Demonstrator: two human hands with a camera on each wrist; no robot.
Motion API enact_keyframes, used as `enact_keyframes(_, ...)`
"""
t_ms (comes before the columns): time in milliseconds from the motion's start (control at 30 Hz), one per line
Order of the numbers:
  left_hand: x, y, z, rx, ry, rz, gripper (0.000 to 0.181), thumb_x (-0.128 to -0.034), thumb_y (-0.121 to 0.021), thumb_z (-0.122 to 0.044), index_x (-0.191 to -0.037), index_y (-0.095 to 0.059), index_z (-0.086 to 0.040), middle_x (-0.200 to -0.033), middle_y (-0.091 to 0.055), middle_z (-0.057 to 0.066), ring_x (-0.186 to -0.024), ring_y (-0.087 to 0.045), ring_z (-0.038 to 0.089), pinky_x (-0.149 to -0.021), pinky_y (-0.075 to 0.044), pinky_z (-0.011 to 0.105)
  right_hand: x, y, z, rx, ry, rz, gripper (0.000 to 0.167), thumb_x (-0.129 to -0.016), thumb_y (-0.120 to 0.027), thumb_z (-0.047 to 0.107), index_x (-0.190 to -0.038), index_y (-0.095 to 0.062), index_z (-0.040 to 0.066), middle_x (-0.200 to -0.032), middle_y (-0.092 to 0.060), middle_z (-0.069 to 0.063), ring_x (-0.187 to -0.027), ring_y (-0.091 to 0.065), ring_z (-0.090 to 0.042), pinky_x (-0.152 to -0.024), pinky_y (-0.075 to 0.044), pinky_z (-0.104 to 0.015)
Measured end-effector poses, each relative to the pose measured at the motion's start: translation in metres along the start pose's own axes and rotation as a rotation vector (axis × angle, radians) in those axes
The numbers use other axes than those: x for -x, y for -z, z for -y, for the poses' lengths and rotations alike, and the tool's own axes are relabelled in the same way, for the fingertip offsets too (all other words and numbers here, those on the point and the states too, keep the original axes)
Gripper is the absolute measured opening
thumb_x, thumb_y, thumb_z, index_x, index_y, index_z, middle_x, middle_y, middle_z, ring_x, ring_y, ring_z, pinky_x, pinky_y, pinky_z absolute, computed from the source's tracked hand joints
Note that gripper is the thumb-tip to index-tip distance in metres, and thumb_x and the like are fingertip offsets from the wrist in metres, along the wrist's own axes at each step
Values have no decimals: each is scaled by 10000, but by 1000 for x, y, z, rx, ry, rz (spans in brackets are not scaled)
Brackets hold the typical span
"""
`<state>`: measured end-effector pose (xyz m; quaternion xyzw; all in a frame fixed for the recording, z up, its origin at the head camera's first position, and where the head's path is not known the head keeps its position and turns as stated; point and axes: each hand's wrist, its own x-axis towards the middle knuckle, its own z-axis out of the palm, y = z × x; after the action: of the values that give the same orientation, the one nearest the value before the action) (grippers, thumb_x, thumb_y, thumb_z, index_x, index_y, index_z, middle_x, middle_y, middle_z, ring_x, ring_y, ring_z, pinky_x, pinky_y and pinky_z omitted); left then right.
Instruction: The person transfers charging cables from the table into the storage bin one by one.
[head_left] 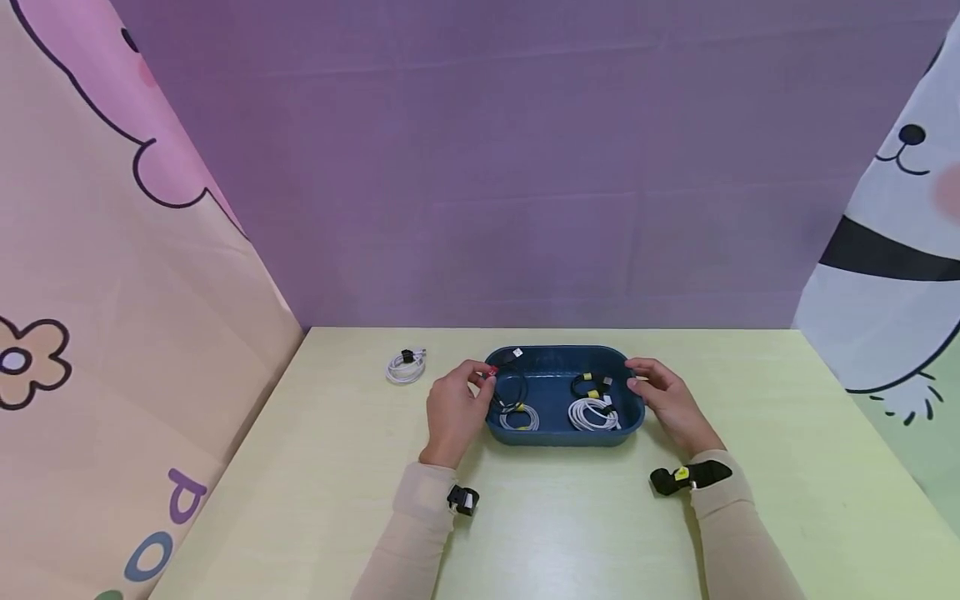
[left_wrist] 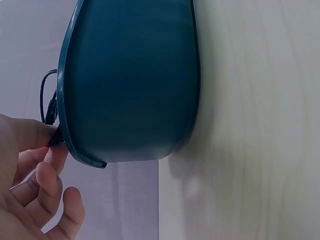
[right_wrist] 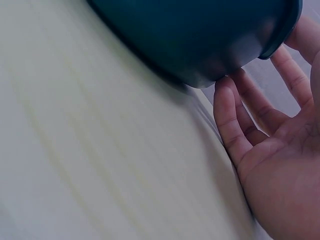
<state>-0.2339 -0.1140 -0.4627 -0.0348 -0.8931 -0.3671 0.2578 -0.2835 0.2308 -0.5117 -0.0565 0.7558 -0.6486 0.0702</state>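
Observation:
A dark blue tray (head_left: 555, 438) stands on the table with several coiled cables in it. At its left end my left hand (head_left: 457, 408) pinches a black cable (head_left: 513, 393) between thumb and fingertips, right at the rim. A red piece (head_left: 492, 371) shows by those fingertips, and a black USB plug (head_left: 510, 357) sticks up beside them. My right hand (head_left: 675, 408) holds the tray's right end, thumb at the rim and fingers against the outer wall (right_wrist: 220, 45). Inside lie a grey coil (head_left: 519, 418), a white coil (head_left: 592, 414) and a black cable with yellow ties (head_left: 588, 385).
A white coiled cable (head_left: 406, 367) with a black tie lies on the table (head_left: 570, 533), left of the tray. Behind the table hangs a purple cloth (head_left: 480, 167). Printed cloths line the left and right sides.

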Motion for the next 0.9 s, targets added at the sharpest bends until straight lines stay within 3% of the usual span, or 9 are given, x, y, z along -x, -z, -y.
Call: enact_keyframes(900,0,2,-8,-33,-3,34,130,-907,-783,-190,-1017,-752,-128,-755,-728,-10,-534,-471,70,-517,-335,240,1,0,-2,-2,-1,3,562,-1023,-624,377,-1482,-460,96,-1486,-429,-113,-1158,-526,-70,-929,-478,-128)
